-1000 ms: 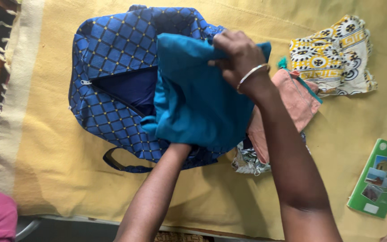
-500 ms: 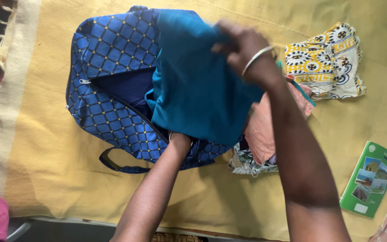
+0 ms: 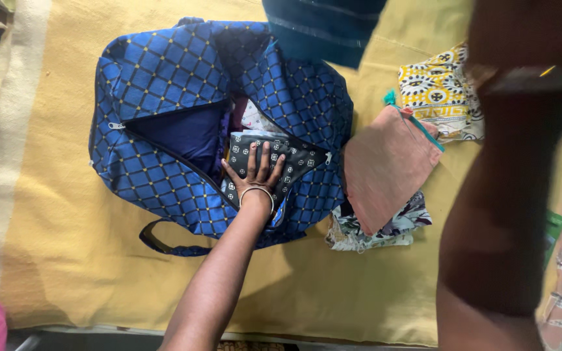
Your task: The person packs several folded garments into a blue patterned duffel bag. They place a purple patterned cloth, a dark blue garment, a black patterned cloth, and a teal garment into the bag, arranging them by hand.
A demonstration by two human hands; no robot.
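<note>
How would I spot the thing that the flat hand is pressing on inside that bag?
Find the big blue checked bag lying open on the yellow cloth. In its open middle the left hand lies flat on a folded dark cloth with small white square motifs. That dark white-dotted print sets it apart from the plain salmon piece and the yellow patterned one outside the bag.
</note>
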